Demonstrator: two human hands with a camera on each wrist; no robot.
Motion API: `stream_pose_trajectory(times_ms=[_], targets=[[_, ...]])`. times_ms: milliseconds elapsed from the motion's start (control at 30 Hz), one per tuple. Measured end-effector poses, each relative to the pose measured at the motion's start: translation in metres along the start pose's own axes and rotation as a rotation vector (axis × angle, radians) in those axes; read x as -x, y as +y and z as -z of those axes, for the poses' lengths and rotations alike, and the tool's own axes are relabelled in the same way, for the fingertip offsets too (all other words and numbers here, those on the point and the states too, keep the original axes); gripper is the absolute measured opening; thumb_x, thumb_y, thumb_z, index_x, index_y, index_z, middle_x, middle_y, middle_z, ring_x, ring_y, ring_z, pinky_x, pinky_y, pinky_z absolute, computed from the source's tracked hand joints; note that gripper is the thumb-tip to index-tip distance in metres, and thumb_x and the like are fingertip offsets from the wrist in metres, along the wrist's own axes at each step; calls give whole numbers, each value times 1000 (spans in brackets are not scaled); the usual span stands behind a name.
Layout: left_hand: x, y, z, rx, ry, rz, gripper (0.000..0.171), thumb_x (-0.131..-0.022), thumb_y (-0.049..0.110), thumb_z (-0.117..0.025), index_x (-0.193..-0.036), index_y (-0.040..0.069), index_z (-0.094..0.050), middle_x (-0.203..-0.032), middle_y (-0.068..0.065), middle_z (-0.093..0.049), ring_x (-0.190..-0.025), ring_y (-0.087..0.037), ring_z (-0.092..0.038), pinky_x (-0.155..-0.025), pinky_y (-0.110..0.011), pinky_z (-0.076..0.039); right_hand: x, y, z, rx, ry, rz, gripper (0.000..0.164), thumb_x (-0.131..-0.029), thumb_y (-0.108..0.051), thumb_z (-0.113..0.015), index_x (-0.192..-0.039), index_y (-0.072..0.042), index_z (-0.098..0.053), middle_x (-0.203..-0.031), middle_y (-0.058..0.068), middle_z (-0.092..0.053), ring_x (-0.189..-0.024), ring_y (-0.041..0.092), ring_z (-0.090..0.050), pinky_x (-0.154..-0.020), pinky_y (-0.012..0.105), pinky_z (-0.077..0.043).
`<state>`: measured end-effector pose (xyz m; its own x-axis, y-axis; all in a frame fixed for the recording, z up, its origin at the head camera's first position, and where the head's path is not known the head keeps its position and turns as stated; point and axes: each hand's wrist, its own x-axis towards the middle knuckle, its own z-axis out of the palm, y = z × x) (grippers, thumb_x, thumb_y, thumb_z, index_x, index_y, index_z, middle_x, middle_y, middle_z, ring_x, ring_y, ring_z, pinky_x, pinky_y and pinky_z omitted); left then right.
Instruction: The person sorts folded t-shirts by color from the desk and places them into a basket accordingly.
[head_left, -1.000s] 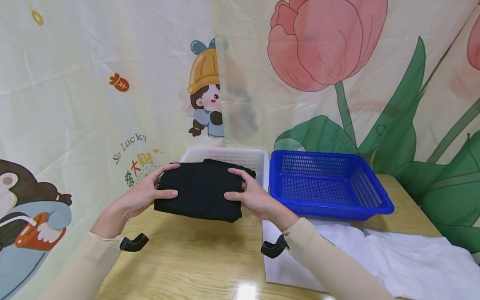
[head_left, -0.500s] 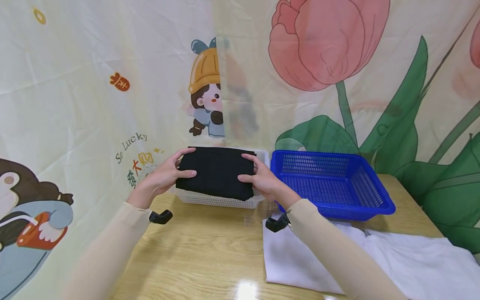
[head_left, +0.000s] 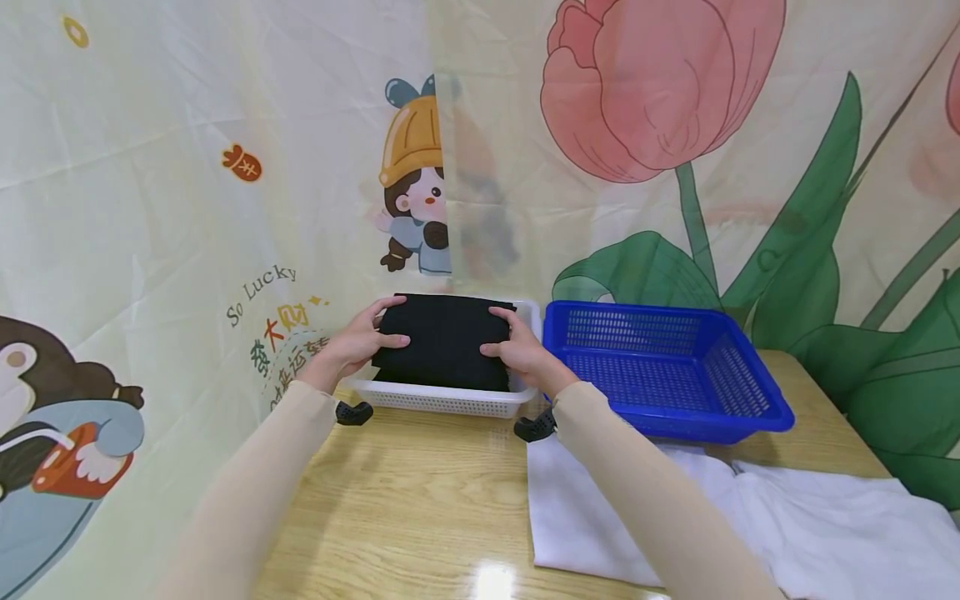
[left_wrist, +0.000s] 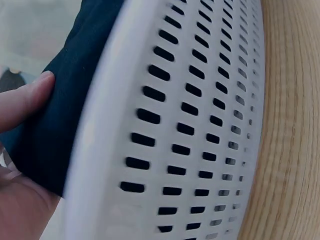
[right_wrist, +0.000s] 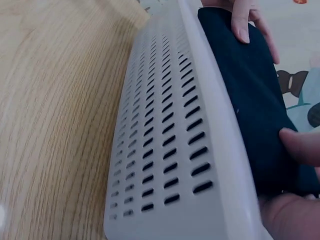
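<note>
A folded black garment (head_left: 446,343) sits partly inside the white perforated basket (head_left: 442,402), its lower edge below the front rim. My left hand (head_left: 356,346) grips its left end, thumb on the near face. At the opposite end my right hand (head_left: 522,350) holds it the same way, thumb in front. In the left wrist view the left thumb presses the dark cloth (left_wrist: 60,110) just behind the basket wall (left_wrist: 200,120). The right wrist view has both hands on the cloth (right_wrist: 250,95), behind the rim. The fingers behind the garment are mostly hidden.
A blue perforated basket (head_left: 663,408) stands right beside the white one. White folded cloth (head_left: 592,517) and more white fabric (head_left: 840,525) lie in front of it on the wooden table (head_left: 405,500). A printed curtain (head_left: 315,167) hangs behind the baskets.
Both hands have carried the black garment forward and slightly right, from over the table in front of the white basket to down inside it. The baskets and white cloth have stayed put.
</note>
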<state>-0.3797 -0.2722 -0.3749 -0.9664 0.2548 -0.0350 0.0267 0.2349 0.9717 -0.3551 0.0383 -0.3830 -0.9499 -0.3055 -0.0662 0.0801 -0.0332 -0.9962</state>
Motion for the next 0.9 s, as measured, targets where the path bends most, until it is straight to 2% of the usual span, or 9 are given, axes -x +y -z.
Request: stream_pose_trajectory(times_ms=[100, 233, 433, 600, 733, 833, 900], targets=[[-5, -4, -2, -16, 16, 20, 86, -98, -2, -73, -167, 29, -32, -166, -20, -36, -141, -40, -50, -108, -47, -51, -6, 5, -4, 28, 42, -30, 82, -98, 14, -63, -164, -24, -33, -162, 22, -39, -143, 42, -49, -116, 58, -44], [-12, -10, -6, -35, 51, 26, 86, -96, -3, -75, -166, 28, -34, -169, -22, -30, -143, -41, -47, -112, -51, -46, -12, 9, -7, 68, 89, -56, 82, -98, 11, -65, -164, -28, -35, -164, 20, -37, -145, 41, -45, -118, 61, -40], [-17, -17, -9, -56, 92, 27, 88, -94, -7, -75, -166, 23, -36, -169, -27, -25, -149, -44, -39, -119, -57, -38, -21, 18, -7, 107, 108, -70, 81, -98, 9, -66, -164, -29, -36, -167, 18, -32, -149, 41, -40, -121, 65, -33], [-20, -23, -12, -70, 99, 41, 89, -93, -8, -75, -167, 21, -35, -169, -30, -25, -150, -47, -38, -121, -58, -36, -25, 24, -8, 165, 121, -85, 81, -99, 7, -67, -164, -30, -35, -168, 18, -31, -150, 42, -39, -120, 68, -32], [-22, -29, -12, -88, 110, 32, 89, -92, -10, -76, -166, 19, -36, -173, -27, -18, -158, -44, -23, -126, -58, -28, -28, 27, -11, 200, 136, -80, 81, -98, 9, -67, -164, -27, -35, -169, 18, -30, -151, 44, -38, -120, 68, -31], [-24, -32, -11, -101, 115, 24, 88, -92, -10, -76, -166, 18, -37, -175, -24, -12, -162, -42, -11, -128, -58, -22, -31, 29, -12, 232, 152, -54, 81, -97, 11, -67, -164, -23, -36, -169, 19, -30, -151, 43, -37, -123, 63, -31], [-25, -34, -11, -107, 117, 27, 87, -93, -9, -76, -166, 19, -37, -176, -22, -11, -162, -41, -10, -128, -58, -21, -32, 31, -13, 252, 160, -43, 81, -97, 11, -67, -164, -22, -36, -169, 19, -30, -151, 43, -37, -124, 59, -31]])
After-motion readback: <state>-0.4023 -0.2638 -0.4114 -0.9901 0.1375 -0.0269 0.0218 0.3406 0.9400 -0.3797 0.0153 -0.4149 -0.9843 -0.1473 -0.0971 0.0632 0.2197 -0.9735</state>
